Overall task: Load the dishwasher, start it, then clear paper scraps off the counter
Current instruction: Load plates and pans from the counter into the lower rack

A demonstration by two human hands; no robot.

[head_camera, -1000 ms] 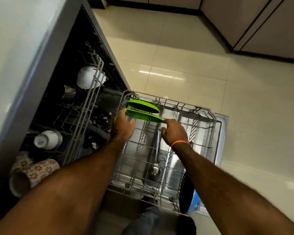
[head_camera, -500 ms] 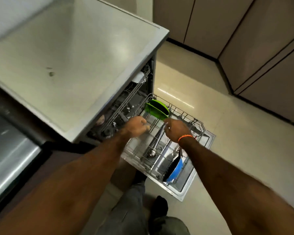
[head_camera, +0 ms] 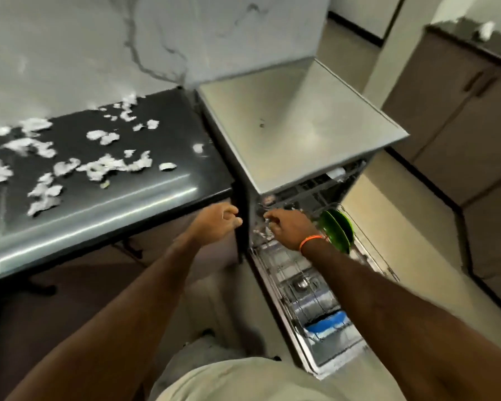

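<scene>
Hovering with loosely curled fingers, both hands, left [head_camera: 219, 224] and right [head_camera: 287, 228], grasp nothing. Right of them, stiff, light green plates [head_camera: 337, 230] stand racked; flimsy paper scraps [head_camera: 99, 166] on the left-hand desk [head_camera: 104, 209] should be pinched or swept.

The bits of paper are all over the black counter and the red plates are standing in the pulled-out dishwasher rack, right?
Nearly. The plates standing in the pulled-out rack are green, not red; the head view shows them just past the right hand. The rest is right: the white paper scraps lie scattered over the black counter.
</scene>
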